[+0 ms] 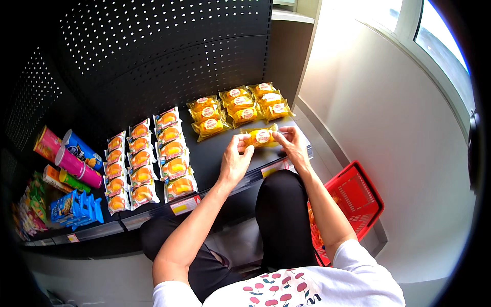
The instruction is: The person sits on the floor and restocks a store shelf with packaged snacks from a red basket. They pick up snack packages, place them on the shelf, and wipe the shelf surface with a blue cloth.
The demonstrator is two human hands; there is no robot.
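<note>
Between my two hands is a yellow plastic-wrapped bread packet [262, 136], held just above the front part of a black shelf [209, 163]. My left hand [236, 155] pinches its left end with thumb and fingers. At its right end, my right hand [292, 145] grips the wrapper between thumb and fingers. Behind it on the shelf lie three short rows of like yellow packets: a left row [208, 112], a middle row [241, 101] and a right row [272, 98]. Left of them run three longer rows of white-and-orange wrapped cakes [173, 151].
Farther left stand or lean blue snack bags [71, 209], a pink canister [71, 160] and a blue canister [79, 147]. A black perforated back panel [161, 50] rises behind. By my right knee, a red shopping basket [355, 199] stands on the floor near the white wall [391, 115].
</note>
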